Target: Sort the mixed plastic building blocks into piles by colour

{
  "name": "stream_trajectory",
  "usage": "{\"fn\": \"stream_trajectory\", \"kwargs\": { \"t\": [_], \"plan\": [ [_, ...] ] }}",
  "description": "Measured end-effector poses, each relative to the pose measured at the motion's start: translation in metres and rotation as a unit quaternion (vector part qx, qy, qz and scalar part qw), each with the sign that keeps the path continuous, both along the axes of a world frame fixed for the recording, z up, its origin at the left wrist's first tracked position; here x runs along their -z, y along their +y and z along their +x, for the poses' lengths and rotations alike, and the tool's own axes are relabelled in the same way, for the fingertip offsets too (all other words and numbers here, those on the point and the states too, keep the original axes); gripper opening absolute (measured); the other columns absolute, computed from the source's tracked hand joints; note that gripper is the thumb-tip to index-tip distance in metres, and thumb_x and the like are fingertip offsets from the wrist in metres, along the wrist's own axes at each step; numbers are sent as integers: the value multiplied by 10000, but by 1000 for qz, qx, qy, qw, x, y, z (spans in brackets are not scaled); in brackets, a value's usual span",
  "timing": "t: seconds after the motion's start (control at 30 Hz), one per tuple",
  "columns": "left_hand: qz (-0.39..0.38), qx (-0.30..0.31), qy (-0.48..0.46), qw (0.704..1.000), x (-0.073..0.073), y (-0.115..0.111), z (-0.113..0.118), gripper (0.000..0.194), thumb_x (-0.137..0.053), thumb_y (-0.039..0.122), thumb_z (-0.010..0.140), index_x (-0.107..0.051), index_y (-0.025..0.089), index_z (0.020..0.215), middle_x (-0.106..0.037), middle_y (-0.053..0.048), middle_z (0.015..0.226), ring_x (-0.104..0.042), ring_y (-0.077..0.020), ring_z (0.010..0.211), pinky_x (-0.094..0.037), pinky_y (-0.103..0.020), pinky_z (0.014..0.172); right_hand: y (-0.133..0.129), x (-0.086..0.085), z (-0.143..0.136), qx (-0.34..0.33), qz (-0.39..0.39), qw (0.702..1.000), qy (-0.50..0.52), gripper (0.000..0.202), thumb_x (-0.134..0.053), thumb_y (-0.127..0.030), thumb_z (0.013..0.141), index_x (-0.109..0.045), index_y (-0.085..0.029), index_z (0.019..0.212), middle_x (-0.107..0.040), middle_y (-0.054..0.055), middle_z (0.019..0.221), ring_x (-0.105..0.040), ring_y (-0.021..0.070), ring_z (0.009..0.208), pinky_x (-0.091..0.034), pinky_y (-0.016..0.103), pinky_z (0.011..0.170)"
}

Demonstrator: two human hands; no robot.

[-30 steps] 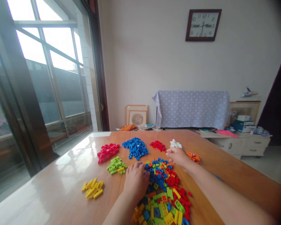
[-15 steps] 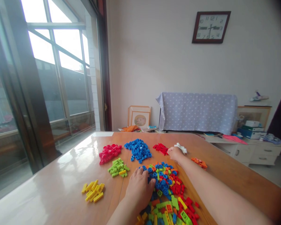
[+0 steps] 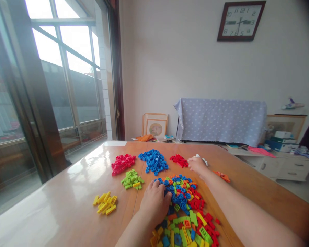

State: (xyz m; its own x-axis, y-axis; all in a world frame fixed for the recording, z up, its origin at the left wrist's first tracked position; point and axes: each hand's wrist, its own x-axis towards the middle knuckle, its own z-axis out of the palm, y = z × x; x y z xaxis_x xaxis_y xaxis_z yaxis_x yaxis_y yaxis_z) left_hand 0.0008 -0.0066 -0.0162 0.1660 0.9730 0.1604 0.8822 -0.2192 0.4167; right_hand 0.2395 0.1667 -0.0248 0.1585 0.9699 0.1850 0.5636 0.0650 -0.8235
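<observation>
My left hand (image 3: pixel 156 197) lies at the left edge of a large mixed pile of toy building bricks (image 3: pixel 181 219), thumb apart from the fingers; it is open, with its fingertips touching blue pieces. Farther off, my right hand (image 3: pixel 197 166) hovers just right of a small pile of red bricks (image 3: pixel 179 160), its fingers loosely parted with nothing visible in them. Partly behind that hand sits a small pile of white bricks (image 3: pixel 202 159). Orange bricks (image 3: pixel 222 176) lie to the right of my right wrist.
Sorted piles lie on the wooden table (image 3: pixel 77 212): blue bricks (image 3: pixel 153 160), pinkish-red bricks (image 3: pixel 123 164), lime green bricks (image 3: pixel 132 179) and yellow bricks (image 3: pixel 105 203). Beyond the table stand a cloth-covered object (image 3: pixel 221 121) and a white cabinet (image 3: pixel 293 168).
My right hand has drawn slightly back from the red bricks, and its fingers look more parted. My left hand stays at the mixed pile. The camera view has shifted slightly.
</observation>
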Motion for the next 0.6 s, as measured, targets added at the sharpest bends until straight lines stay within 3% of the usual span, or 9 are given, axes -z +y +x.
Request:
{"fn": "stream_trajectory", "kwargs": {
  "t": [0.17, 0.27, 0.4, 0.5, 0.6],
  "plan": [
    [18, 13, 8, 1000, -3, -2, 0, 384, -416, 473, 936, -683, 203, 995, -632, -130, 1147, -540, -299, 1159, -424, -406, 1005, -45, -8, 2, -67, -44, 996, 35, 314, -579, -421, 814, -727, -166, 923, -691, 40, 780, -554, 102, 552, -402, 194, 490],
    [20, 21, -12, 1000, 0, -2, 0, 423, -433, 528, 919, -689, 208, 1023, -630, -136, 1191, -536, -318, 1178, -412, -431, 1021, -78, -12, 3, -98, -58, 993, 34, 327, -580, -428, 824, -736, -155, 914, -712, 49, 791, -587, 127, 599, -447, 216, 546],
    [0, 32, -63, 997, 7, -2, 0, 720, -542, 725, 780, -610, 238, 1306, -491, -144, 1461, -402, -385, 1364, -327, -495, 1119, -107, -9, 2, -127, -23, 991, -46, 356, -587, -430, 841, -742, -183, 1045, -750, 76, 986, -660, 232, 908, -517, 306, 791],
    [-26, 58, -58, 996, 11, -3, 1, 961, -616, 803, 651, -522, 241, 1425, -389, -147, 1553, -266, -436, 1447, -241, -558, 1168, -119, 0, -2, -131, 25, 979, -151, 451, -568, -452, 870, -689, -222, 1238, -685, 96, 1248, -581, 285, 1191, -425, 390, 1038],
    [-24, 79, -30, 996, 14, -4, 3, 989, -625, 803, 639, -495, 253, 1451, -357, -139, 1575, -237, -441, 1461, -196, -592, 1181, -128, 7, -10, -170, 31, 960, -220, 516, -503, -476, 915, -599, -254, 1372, -559, 100, 1435, -460, 307, 1351, -317, 466, 1140]
  ]
}}
